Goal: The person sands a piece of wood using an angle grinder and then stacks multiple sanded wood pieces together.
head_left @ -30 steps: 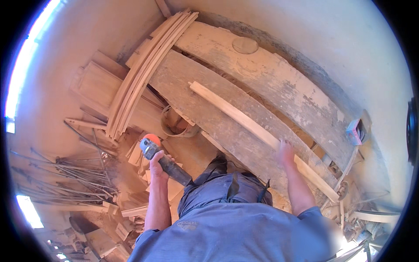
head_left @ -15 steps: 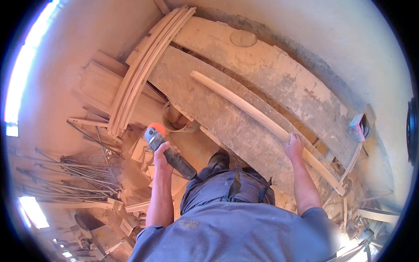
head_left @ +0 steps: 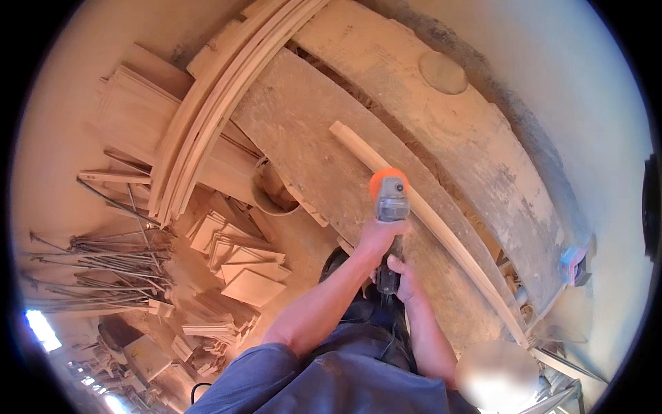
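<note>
two hands share one tool in the head view. the left hand (head_left: 378, 237) is wrapped around the neck of an angle grinder (head_left: 391, 207), just behind its head, and the right hand (head_left: 407, 276) is closed on the dark rear handle nearer the body; both grips are clamped tight on the tool. holding it front and back like this likely steadies the machine and lets the person press its orange disc (head_left: 386, 181) down with control. the disc sits at the near-left edge of a long wooden strip (head_left: 441, 228), and looks to be touching it, though the contact itself is hard to make out. the strip lies flat along a broad, dusty table (head_left: 303, 131), running from far left toward near right, so its full length is supported. a second wide plank (head_left: 496, 159) lies beyond it, to the right. on the left, a bundle of curved wooden slats (head_left: 207, 117) leans across the table's far end, with stacked offcuts (head_left: 238, 269) on the floor below and thin metal rods (head_left: 103, 265) further left.
</note>
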{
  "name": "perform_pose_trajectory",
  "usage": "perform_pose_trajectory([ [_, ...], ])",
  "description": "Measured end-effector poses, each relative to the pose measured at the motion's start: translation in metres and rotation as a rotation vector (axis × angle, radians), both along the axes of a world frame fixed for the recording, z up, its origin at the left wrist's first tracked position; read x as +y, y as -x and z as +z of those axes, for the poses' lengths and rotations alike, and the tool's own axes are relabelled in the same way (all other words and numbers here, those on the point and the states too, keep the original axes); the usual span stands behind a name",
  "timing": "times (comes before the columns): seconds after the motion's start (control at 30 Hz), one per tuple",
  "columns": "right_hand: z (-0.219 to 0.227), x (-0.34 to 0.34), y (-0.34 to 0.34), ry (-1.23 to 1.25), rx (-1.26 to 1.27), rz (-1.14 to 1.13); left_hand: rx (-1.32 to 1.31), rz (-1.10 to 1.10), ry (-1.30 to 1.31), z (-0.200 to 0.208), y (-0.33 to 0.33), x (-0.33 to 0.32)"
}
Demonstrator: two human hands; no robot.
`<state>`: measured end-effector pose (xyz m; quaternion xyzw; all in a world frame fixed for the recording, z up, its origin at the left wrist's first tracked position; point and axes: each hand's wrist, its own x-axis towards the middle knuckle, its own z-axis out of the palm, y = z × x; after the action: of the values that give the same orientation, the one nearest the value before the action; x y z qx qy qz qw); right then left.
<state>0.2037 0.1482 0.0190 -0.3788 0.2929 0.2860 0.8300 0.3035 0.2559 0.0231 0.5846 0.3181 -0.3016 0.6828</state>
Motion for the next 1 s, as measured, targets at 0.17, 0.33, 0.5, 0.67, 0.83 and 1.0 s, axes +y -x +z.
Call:
perform_pose_trajectory([
  [0.17, -0.007, 0.039, -0.079, 0.115, 0.075, 0.01, 0.005, -0.047, 0.118, -0.019, -0.073, 0.037],
  [0.33, 0.006, 0.085, -0.141, 0.08, 0.082, -0.025, 0.073, -0.074, 0.123, 0.006, -0.136, 0.078],
  [0.5, 0.003, 0.092, -0.149, 0.058, 0.061, 0.008, 0.083, -0.052, 0.044, 0.001, -0.142, 0.089],
  [0.67, -0.001, 0.096, -0.157, 0.001, 0.065, 0.058, 0.127, 0.019, 0.102, -0.007, -0.15, 0.097],
  [0.83, -0.005, 0.088, -0.133, 0.084, 0.122, 0.061, 0.077, -0.08, 0.108, -0.023, -0.128, 0.081],
  [1.0, 0.002, 0.058, -0.086, 0.112, 0.163, 0.002, 0.079, -0.124, 0.085, -0.007, -0.085, 0.045],
])
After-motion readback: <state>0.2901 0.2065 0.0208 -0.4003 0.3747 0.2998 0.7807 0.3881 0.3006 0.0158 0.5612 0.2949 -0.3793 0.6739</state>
